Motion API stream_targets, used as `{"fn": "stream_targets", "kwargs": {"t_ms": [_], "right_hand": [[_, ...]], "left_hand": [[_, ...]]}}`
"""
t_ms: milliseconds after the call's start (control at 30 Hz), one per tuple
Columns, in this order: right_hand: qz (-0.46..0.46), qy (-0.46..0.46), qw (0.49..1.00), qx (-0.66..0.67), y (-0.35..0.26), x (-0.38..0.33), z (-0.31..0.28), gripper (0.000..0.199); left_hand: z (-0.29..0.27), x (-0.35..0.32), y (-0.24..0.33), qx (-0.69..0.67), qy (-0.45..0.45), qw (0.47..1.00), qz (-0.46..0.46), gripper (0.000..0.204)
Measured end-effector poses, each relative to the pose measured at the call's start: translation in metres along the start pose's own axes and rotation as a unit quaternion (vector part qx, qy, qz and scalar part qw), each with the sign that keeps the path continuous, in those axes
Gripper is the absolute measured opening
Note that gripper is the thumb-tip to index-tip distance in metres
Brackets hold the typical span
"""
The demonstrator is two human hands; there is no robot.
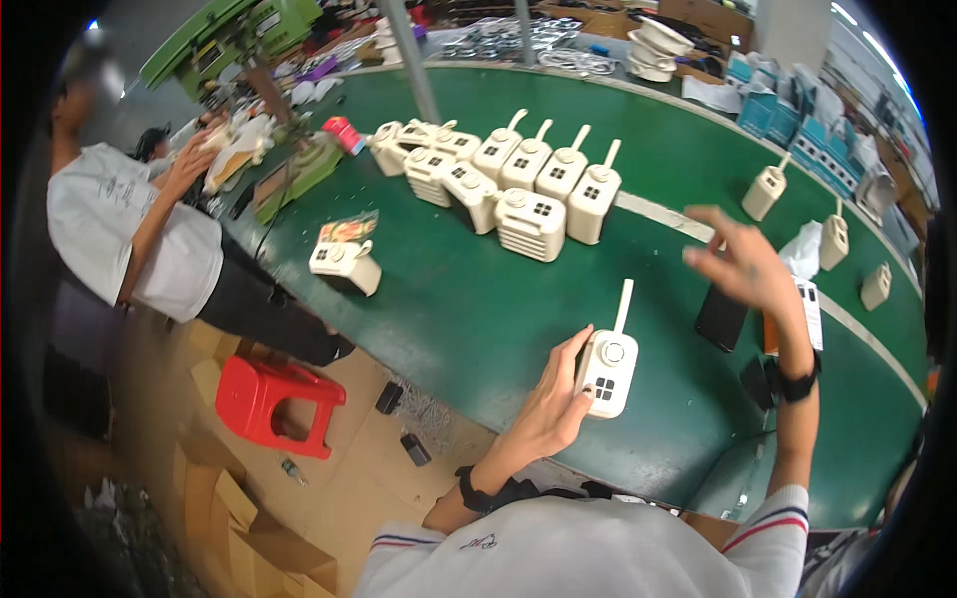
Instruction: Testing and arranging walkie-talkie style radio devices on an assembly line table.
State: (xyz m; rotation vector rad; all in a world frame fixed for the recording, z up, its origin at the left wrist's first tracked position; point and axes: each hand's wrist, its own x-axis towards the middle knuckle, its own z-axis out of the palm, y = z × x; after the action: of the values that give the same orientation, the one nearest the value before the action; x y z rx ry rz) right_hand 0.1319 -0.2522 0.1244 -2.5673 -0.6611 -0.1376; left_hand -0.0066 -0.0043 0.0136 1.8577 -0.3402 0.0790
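My left hand (pixel 550 401) is closed round the side of a cream boxy device (pixel 615 374) at the near edge of the table. This device has a round knob, a cluster of dark square buttons and a thin strap or handle sticking up. My thumb lies by the buttons. To the right, my right hand (pixel 753 267) is raised above the table with its fingers apart, holding nothing. Below it lies a black phone-like slab (pixel 722 319). Farther off, several similar cream devices (pixel 533 221) stand in a group, some with straps up.
The green table (pixel 439 329) carries another cream device (pixel 346 265) at left and a few (pixel 766 189) at far right. A green machine (pixel 234 50) stands at the far left, near a co-worker (pixel 140 219). A red stool (pixel 279 404) is on the floor.
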Motion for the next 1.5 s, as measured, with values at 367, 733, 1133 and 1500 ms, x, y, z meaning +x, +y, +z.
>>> {"fn": "stream_targets", "kwargs": {"t_ms": [367,733,1133,1500], "right_hand": [[-0.104,-0.127,0.986,0.0,-0.073,-0.11,0.045,0.064],[-0.112,-0.027,0.983,0.145,-0.067,-0.099,0.099,0.058],[-0.123,0.023,0.975,0.183,-0.053,-0.127,0.098,0.034],[-0.086,0.068,0.985,0.136,-0.059,-0.156,0.101,0.031]], "left_hand": [[-0.252,0.014,-0.058,0.495,0.304,0.814,0.01,0.077],[-0.213,0.014,-0.046,0.429,0.193,0.882,0.02,0.049],[-0.079,-0.016,0.022,0.241,-0.03,0.97,-0.007,0.062],[-0.015,-0.009,0.025,-0.215,-0.037,0.967,-0.129,0.064]]}}
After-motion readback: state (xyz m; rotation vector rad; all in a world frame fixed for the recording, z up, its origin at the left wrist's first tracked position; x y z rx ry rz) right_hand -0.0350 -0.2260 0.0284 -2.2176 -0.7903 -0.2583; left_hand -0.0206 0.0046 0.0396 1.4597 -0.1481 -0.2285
